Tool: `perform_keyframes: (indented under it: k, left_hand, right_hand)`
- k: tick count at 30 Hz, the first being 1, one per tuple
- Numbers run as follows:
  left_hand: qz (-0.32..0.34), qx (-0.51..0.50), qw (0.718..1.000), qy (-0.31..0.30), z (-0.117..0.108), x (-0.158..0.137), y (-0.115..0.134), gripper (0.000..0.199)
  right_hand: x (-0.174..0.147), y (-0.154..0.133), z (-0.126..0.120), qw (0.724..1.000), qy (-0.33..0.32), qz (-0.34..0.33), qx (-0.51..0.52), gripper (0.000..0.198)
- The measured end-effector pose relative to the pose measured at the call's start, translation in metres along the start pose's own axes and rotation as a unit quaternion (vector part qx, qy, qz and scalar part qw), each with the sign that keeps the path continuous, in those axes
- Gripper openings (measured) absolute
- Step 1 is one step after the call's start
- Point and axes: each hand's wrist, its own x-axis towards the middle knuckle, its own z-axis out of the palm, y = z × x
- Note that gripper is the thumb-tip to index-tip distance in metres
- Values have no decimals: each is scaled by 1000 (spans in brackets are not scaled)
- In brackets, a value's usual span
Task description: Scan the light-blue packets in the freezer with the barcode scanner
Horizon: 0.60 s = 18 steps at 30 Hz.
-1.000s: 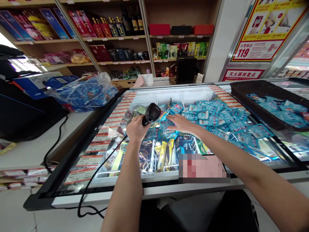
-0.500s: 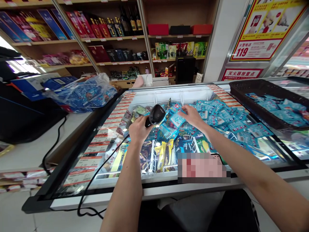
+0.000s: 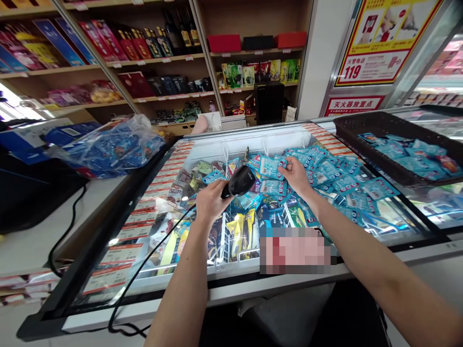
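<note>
My left hand [image 3: 211, 200] is wrapped round the handle of a black corded barcode scanner [image 3: 241, 181], whose head points to the right. In my right hand [image 3: 295, 174] a blue snack packet [image 3: 270, 167] is pinched by its right edge, with its printed barcode side up. The scanner head is close to the packet, apart from it. More blue packets [image 3: 334, 179] lie in a loose spread on the glass top to the right of my right hand. The scanner's black cable [image 3: 159, 238] runs down to the lower left.
Beneath the glass of the chest freezer [image 3: 144, 289] are wire baskets of ice creams [image 3: 237, 229]. A dark brown basket [image 3: 390, 130] with blue packets stands right. Left lies a clear plastic bag [image 3: 119, 147] of blue packets. A blurred-out object [image 3: 296, 250] sits at the front edge.
The packet in my right hand has turned from tilted to nearly level, its barcode side now showing. The scanner head has shifted slightly right and down. The whole view has shifted a little.
</note>
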Motion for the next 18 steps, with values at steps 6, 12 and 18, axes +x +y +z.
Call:
perform_keyframes:
  k: [6, 12, 18]
  left_hand:
    - [21, -21, 1000, -4, 3, 1, 6, 31]
    - [29, -23, 999, -8, 4, 2, 10, 30]
    - [41, -20, 999, -12, 2, 1, 10, 30]
  right_hand:
    - [-1, 1, 2, 1000, 2, 0, -20, 24]
    - [-3, 2, 3, 1000, 4, 2, -11, 23]
    - [-4, 3, 4, 1000, 2, 9, 4, 24]
